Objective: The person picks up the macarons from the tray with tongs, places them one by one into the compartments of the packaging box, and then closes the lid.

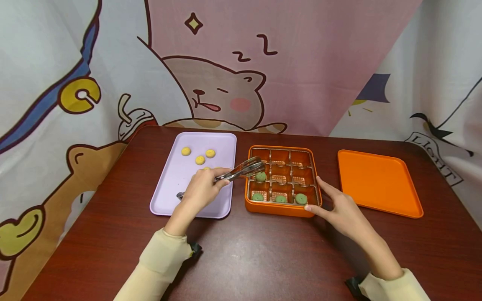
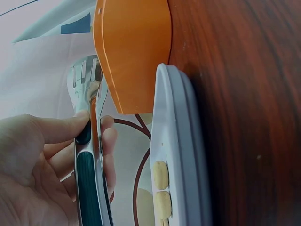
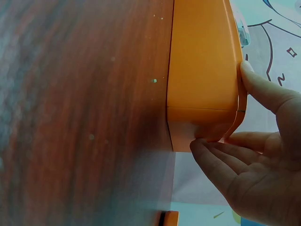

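Nearest me, two pale sleeves [image 1: 162, 259] reach across the dark counter [image 1: 241, 259]: the left hand [image 1: 199, 186] has its grip wrapped round metal tongs [image 1: 244, 168], tips over an orange box [image 1: 278, 208], probably so fingers needn't reach in. The right hand [image 1: 344, 211] clasps the box's near right corner, seemingly to steady it. Four green biscuits [image 1: 300, 199] sit in its compartments; yellow biscuits [image 1: 200, 160] lie on the lilac tray [image 1: 165, 196] leftward.

Shiny metal tongs [image 1: 244, 168], smooth plastic box [image 1: 276, 209], glossy wood-grain table [image 1: 244, 259], matt plastic tray [image 1: 172, 177]
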{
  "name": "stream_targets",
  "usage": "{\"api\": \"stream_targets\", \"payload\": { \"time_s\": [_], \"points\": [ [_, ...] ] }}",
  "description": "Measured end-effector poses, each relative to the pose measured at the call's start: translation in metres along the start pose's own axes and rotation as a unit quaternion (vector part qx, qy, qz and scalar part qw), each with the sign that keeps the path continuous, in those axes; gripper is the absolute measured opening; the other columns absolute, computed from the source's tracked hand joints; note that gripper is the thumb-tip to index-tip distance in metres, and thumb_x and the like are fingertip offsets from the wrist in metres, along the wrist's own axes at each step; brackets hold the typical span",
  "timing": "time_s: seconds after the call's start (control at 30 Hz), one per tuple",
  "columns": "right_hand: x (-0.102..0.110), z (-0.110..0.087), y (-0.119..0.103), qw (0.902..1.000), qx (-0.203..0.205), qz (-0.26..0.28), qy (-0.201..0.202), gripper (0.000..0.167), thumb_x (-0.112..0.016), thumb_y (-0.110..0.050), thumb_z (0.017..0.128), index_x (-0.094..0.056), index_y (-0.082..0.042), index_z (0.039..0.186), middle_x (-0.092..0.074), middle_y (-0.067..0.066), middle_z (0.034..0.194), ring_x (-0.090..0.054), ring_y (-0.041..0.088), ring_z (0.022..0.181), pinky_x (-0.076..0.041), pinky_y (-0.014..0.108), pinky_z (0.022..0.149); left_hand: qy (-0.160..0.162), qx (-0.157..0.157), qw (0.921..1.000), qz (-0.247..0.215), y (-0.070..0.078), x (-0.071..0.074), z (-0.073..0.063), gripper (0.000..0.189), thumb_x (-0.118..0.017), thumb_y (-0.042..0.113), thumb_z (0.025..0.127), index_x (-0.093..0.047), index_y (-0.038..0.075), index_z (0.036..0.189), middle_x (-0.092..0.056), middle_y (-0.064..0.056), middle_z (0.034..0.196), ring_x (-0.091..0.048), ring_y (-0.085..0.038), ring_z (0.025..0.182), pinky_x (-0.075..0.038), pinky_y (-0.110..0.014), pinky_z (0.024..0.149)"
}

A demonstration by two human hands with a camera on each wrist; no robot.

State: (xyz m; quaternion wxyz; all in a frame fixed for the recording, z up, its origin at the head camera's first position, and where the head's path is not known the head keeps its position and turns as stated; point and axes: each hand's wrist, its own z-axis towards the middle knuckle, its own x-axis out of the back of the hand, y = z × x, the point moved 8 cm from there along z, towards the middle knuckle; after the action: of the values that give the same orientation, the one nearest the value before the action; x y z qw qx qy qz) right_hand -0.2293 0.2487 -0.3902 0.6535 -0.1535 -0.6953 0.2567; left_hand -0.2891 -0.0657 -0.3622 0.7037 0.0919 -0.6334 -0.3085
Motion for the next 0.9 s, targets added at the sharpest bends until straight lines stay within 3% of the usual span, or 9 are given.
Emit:
{"api": "stream_targets", "payload": {
  "time_s": [0.27, 0.5, 0.9],
  "points": [
    [0.000, 0.000, 0.000, 1.0000, -0.001, 0.000, 0.000, 0.095, -0.071, -0.049, 0.088, -0.025, -0.001, 0.157, -0.035, 0.031, 0.155, -0.047, 0.052, 0.131, -0.044, 0.064, 0.099, -0.004, 0.012, 0.9999, -0.010, -0.002, 0.002, -0.002, 0.037, -0.074, 0.021, 0.089, -0.070, 0.018, 0.126, -0.075, -0.012, 0.111, -0.071, -0.034, 0.095, -0.052, -0.050, 0.078],
    [-0.001, 0.000, 0.001, 1.0000, -0.002, 0.000, -0.003, 0.096, -0.070, -0.050, 0.089, -0.024, -0.001, 0.157, -0.035, 0.031, 0.155, -0.047, 0.052, 0.131, -0.044, 0.064, 0.099, -0.004, 0.027, 0.9996, -0.011, -0.010, 0.005, -0.003, 0.042, -0.075, 0.023, 0.089, -0.068, 0.021, 0.130, -0.076, -0.010, 0.102, -0.057, -0.025, 0.073, -0.047, -0.043, 0.068],
    [-0.001, 0.000, 0.000, 1.0000, 0.001, -0.001, 0.000, 0.095, -0.070, -0.049, 0.089, -0.024, -0.001, 0.157, -0.035, 0.031, 0.155, -0.047, 0.052, 0.131, -0.044, 0.064, 0.099, 0.006, 0.034, 0.9994, -0.008, -0.021, 0.015, -0.006, 0.042, -0.075, 0.022, 0.088, -0.069, 0.017, 0.129, -0.076, -0.013, 0.104, -0.058, -0.027, 0.076, -0.048, -0.047, 0.073]
  ]
}}
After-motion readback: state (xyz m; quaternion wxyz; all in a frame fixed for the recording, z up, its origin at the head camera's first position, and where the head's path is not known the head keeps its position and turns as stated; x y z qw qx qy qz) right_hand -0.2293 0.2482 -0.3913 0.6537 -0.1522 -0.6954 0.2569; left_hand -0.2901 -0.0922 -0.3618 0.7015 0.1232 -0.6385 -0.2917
